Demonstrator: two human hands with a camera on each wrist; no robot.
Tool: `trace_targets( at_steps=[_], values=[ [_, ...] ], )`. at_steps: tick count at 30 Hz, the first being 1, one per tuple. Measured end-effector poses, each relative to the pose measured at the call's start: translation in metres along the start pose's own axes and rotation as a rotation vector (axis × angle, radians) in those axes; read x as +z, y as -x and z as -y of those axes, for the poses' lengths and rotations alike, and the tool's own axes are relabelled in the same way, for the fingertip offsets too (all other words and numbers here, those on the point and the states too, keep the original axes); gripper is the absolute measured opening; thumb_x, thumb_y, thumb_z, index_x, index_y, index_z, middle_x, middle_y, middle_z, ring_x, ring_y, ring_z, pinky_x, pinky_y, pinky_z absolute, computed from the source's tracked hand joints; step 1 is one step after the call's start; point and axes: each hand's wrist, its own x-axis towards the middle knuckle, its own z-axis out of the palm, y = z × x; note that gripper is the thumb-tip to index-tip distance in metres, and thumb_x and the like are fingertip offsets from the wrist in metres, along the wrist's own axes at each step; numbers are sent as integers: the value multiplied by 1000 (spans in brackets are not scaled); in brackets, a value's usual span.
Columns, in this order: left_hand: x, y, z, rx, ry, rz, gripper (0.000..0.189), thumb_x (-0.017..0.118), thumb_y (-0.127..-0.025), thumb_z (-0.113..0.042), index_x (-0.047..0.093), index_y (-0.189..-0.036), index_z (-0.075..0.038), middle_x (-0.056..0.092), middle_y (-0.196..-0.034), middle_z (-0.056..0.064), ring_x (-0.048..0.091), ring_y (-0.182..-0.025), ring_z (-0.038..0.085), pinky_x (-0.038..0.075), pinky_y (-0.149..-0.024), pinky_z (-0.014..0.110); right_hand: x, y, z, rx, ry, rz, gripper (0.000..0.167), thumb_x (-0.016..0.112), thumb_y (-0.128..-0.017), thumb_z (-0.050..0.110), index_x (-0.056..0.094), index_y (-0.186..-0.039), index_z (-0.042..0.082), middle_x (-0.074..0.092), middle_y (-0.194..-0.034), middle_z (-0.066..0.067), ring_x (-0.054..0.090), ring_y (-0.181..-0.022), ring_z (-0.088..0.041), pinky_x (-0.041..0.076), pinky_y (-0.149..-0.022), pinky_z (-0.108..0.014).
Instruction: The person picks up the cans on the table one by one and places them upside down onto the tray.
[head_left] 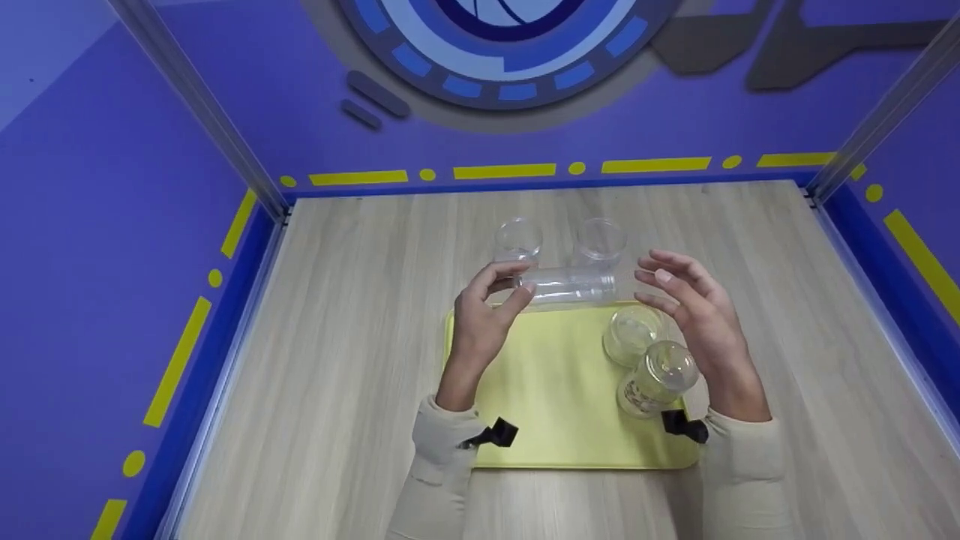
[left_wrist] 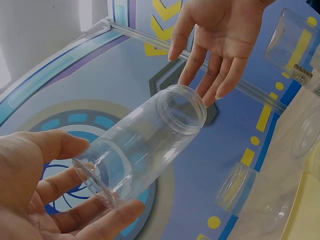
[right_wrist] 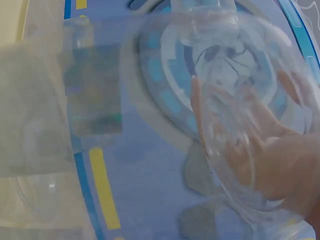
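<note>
My left hand [head_left: 484, 315] grips a clear jar [head_left: 570, 285] by its base end, thumb on one side and fingers on the other. The jar lies on its side in the air, over the far edge of the yellow tray [head_left: 540, 420]. Its threaded mouth, without a lid, faces my right hand [head_left: 697, 307]. The right hand's fingers are spread and loosely bent beside the mouth, holding nothing. In the left wrist view, the jar [left_wrist: 145, 140] is see-through, and the right hand's fingertips [left_wrist: 220, 92] overlap its rim.
Two clear jars [head_left: 519, 238] [head_left: 601, 240] stand on the wooden table behind the tray. On the tray's right side are a clear jar [head_left: 630, 337] and a base-up jar [head_left: 660, 379] with a printed pattern. Blue panels [head_left: 225, 300] wall the table in.
</note>
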Motion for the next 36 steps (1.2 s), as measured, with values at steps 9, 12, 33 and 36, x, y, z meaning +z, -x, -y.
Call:
trace_targets(
  at_steps=[9,12,33,36],
  values=[
    [-15,6,-1,-2,-27,-3,30,76,-97,-18,74,-125,-8,71,-123,9,67,-112,20,61,-80,39,-11,-3,6,-25,30,-30,36,58,-108,8,54,-141,-7,63,-133,-18,63,-125,-33,57,-98,-39],
    [-20,7,-1,-13,-53,0,31,76,-96,-20,74,-125,-7,71,-124,9,66,-113,21,61,-80,38,-15,-6,7,-29,46,-34,36,59,-108,8,54,-141,-7,64,-133,-17,63,-124,-32,57,-97,-38],
    [-50,13,-1,-15,-191,2,29,78,-96,-22,77,-122,-11,72,-114,5,67,-110,21,50,-102,45,-37,-20,-5,-34,229,-74,49,66,-106,18,52,-142,-11,62,-130,-12,63,-117,-21,58,-92,-27],
    [-53,14,-1,-9,-206,12,28,78,-96,-21,77,-122,-10,72,-116,7,68,-111,25,51,-103,50,-40,-22,-7,-31,284,-88,51,67,-106,19,51,-144,-11,61,-131,-12,62,-117,-18,57,-92,-26]
  ],
)
